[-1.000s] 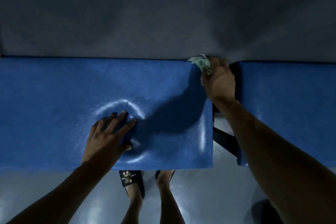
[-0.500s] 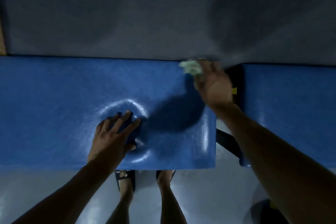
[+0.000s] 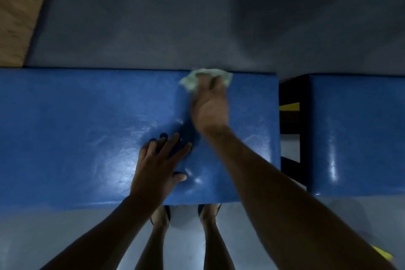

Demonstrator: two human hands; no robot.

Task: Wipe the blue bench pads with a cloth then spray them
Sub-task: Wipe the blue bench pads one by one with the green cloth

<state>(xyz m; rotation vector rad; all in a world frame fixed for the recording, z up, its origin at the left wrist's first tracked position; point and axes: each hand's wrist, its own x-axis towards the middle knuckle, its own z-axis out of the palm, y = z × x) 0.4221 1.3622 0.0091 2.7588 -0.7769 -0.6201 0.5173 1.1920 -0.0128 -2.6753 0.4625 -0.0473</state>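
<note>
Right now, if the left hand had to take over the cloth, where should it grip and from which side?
Pinch the loose bunched corner of the cloth that sticks out left of the right hand. Come in from the left along the left pad: the right hand covers the middle, and the wall looks to leave little room behind the cloth.

Beyond the fingertips of both hands a grey floor [image 3: 197, 28] stretches away, with a strip of wood-grain surface [image 3: 17, 6] far off to the left. To the right of the right hand a black frame [image 3: 291, 125] with a yellow patch [image 3: 289, 107] shows. Below the wrists stand two feet in dark sandals [image 3: 166, 212], and a yellow object [image 3: 382, 254] lies under the right forearm.
</note>
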